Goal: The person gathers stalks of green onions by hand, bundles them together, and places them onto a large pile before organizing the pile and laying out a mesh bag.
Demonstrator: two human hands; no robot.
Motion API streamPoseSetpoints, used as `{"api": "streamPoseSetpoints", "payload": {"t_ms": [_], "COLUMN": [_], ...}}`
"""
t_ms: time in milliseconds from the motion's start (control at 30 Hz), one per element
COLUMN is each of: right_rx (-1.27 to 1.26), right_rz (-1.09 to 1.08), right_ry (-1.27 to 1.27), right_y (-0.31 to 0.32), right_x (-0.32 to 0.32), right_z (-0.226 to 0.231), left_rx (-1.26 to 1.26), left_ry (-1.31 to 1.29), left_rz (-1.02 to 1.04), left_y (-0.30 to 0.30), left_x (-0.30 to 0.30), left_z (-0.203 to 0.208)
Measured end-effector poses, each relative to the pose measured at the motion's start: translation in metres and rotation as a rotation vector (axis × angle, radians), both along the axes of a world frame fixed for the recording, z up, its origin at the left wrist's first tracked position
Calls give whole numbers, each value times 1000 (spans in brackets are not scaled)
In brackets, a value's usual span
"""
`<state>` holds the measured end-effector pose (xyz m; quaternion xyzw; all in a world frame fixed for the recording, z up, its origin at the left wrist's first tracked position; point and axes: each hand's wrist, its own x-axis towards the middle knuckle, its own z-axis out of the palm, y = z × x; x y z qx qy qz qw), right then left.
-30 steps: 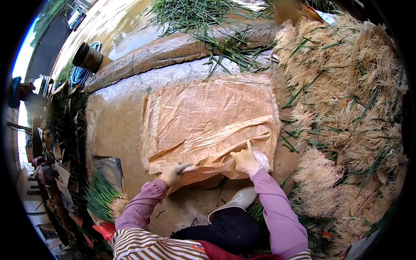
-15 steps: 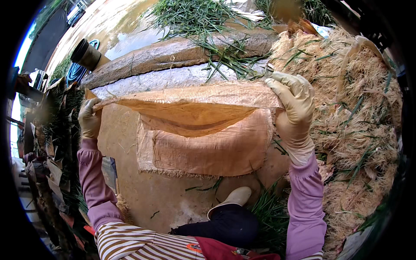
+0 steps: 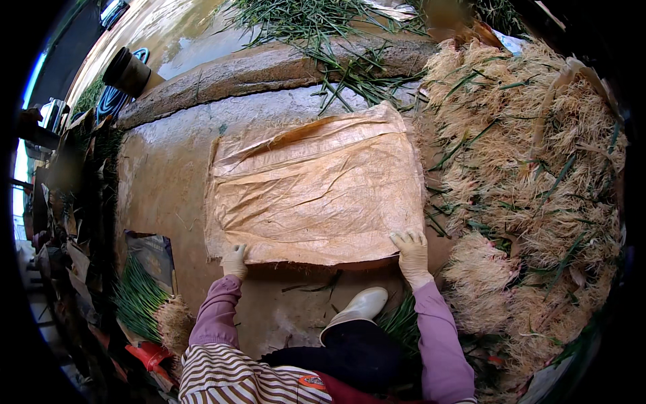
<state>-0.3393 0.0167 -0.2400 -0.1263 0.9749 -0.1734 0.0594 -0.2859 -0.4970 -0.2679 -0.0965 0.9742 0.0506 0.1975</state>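
A tan woven sack [image 3: 323, 188] lies spread over the wet floor in front of me, creased across its middle and folded along its far side. At its near left corner, my left hand [image 3: 235, 262], in a pale rubber glove, is closed on the edge. My right hand [image 3: 412, 256], gloved alike, grips the near right corner with its fingers on top and the thumb side hidden. Just right of the sack rises a big heap of green onions [image 3: 525, 175], their pale stringy roots facing me.
A low concrete curb [image 3: 222, 84] crosses behind the sack, with loose green leaves [image 3: 296, 27] beyond it. A dark pipe end [image 3: 128, 71] and blue hose [image 3: 111, 104] are at far left. Near my left arm lie an onion bunch [image 3: 141, 296] and a red object [image 3: 149, 355]. My white boot [image 3: 363, 304] is below.
Both hands have come down and toward me, closer together. The sack, held up and sagging between them before, now lies flat with its near edge in my hands.
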Motion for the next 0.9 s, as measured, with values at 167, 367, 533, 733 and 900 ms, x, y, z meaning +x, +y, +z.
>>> {"api": "streamPoseSetpoints", "payload": {"t_ms": [167,367,533,733,900], "right_rx": [183,16,-18,61,-94], "right_rz": [12,-160,-429,-514,-652], "right_ry": [-323,-533,-578,-842,-782], "right_y": [8,19,19,20,15], "right_x": [46,129,198,236,281], "right_z": [-19,-6,21,71,84], "left_rx": [-70,267,36,150,410], "left_ry": [-321,217,-386,-565,-517], "left_rz": [-45,-174,-220,-237,-297], "left_y": [57,134,192,184,180], "left_x": [3,-7,-22,-46,-100], "left_z": [9,-17,-15,-16,-69]}}
